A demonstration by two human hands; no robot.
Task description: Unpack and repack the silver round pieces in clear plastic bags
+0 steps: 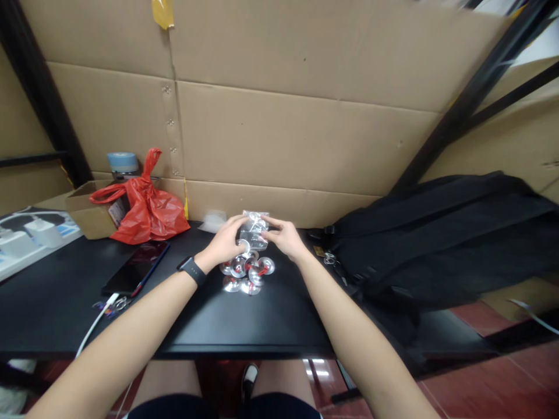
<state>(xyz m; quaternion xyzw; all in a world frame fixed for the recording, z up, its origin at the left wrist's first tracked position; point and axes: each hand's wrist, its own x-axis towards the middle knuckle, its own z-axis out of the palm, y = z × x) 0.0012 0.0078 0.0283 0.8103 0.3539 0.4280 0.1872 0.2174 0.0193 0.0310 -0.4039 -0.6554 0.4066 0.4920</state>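
Observation:
Between my two hands is a small clear plastic bag (255, 237) with shiny pieces showing through it. The fingers of my left hand (225, 240) are closed at its left side, and the thumb is close to a silver disc. My right hand (286, 238) pinches the bag's right edge between thumb and fingers. Just below, on the black table (209, 326), lies a loose pile of round silver metal discs (255, 276) with red cords, like small finger cymbals. The left hand partly covers the pile's upper edge.
A clear plastic packet (213, 221) lies behind my left hand. To the left are a red plastic bag (151, 212), a cardboard box (87, 209), a phone (137, 267), keys (117, 305) and a power strip (35, 241). A black backpack (441, 238) fills the right side.

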